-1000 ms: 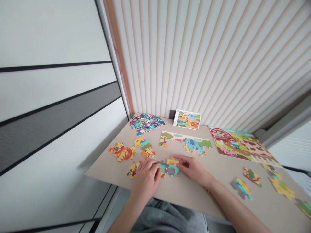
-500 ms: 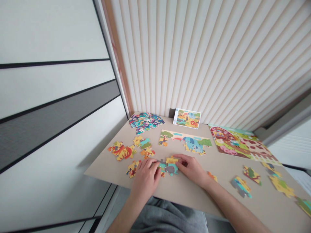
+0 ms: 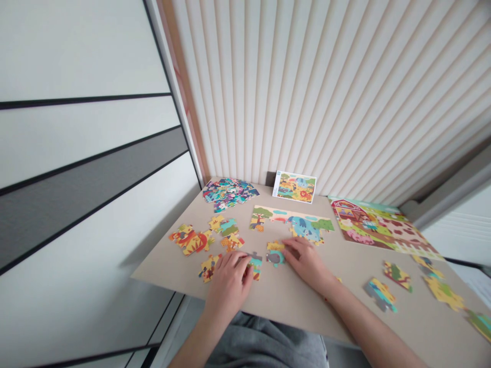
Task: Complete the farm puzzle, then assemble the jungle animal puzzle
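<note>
My left hand [image 3: 229, 280] lies flat on the beige table [image 3: 291, 301] with its fingertips on a teal and grey jigsaw piece [image 3: 254, 262]. My right hand [image 3: 307, 262] pinches a yellow, grey and teal jigsaw piece [image 3: 275, 254] at its right side, a small gap away from the left one. Just beyond lies a partly joined strip with a blue elephant and a tree [image 3: 293, 224]. Left of my left hand sits a yellow and red loose piece [image 3: 209, 267].
A reference picture card [image 3: 294, 186] leans on the ribbed wall. A heap of bluish pieces [image 3: 229, 192] lies at the far left. A finished farm puzzle [image 3: 378, 228] lies at right, with several loose pieces [image 3: 381, 295] nearer. A lion cluster [image 3: 191, 238] sits left.
My right hand has drawn its piece up and to the right, away from the piece under my left hand; the two were touching before. My left hand stays put.
</note>
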`<state>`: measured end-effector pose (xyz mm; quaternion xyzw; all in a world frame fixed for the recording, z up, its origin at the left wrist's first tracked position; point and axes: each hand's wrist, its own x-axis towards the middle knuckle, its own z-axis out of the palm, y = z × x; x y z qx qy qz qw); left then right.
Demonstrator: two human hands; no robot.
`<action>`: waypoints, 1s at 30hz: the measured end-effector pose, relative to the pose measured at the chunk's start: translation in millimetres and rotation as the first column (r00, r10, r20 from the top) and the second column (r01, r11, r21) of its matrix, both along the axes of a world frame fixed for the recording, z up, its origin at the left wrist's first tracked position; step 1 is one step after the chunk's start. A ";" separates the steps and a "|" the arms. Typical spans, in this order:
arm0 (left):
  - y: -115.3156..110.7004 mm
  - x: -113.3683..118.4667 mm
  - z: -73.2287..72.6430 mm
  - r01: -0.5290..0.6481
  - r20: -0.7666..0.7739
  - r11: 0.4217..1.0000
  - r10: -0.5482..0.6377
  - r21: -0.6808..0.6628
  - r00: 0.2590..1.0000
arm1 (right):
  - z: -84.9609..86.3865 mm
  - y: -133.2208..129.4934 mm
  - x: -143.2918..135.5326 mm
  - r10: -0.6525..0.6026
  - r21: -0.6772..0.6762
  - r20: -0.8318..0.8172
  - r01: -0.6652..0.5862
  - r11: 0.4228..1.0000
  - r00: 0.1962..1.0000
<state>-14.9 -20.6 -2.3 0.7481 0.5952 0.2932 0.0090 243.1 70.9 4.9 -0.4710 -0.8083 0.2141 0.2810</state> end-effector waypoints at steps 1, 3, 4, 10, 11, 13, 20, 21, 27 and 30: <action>0.1 0.0 0.5 0.000 -0.002 1.000 0.000 0.003 1.000 | 2.1 0.0 1.5 0.016 0.029 0.015 -0.016 0.999 1.000; 0.3 0.2 1.4 -0.004 -0.006 1.000 0.005 0.010 1.000 | 7.4 -1.0 4.3 0.064 0.043 0.039 -0.066 0.997 0.997; 0.2 0.2 1.6 -0.006 -0.009 1.000 0.006 0.016 1.000 | 10.1 -1.9 5.7 0.092 0.040 0.054 -0.094 0.995 0.994; 0.0 -0.6 -1.0 -0.008 -0.015 1.000 0.008 0.029 1.000 | 14.4 -5.3 10.7 0.211 0.008 0.154 -0.215 0.977 0.965; 0.0 -0.8 -1.4 -0.006 -0.016 1.000 0.006 0.027 1.000 | 13.2 -5.1 10.9 0.216 0.008 0.159 -0.220 0.975 0.963; -0.1 -0.8 -1.6 -0.003 -0.019 1.000 0.004 0.029 1.000 | 10.4 -4.2 11.1 0.213 0.014 0.158 -0.218 0.976 0.964; 0.0 -0.3 0.4 -0.006 -0.024 0.999 0.007 0.049 1.000 | 6.8 -2.2 12.1 0.200 0.016 0.145 -0.204 0.979 0.969; 0.0 -0.2 0.6 -0.006 -0.024 0.999 0.007 0.053 1.000 | 6.7 -2.2 12.2 0.197 0.018 0.143 -0.202 0.979 0.970; -0.3 0.1 1.0 -0.011 -0.028 0.998 0.013 0.065 1.000 | 7.1 -3.5 10.7 0.188 0.042 0.137 -0.196 0.980 0.973; -0.3 -0.6 -0.6 -0.011 -0.019 0.998 0.012 0.067 1.000 | 7.5 -3.1 10.3 0.181 0.055 0.137 -0.189 0.980 0.974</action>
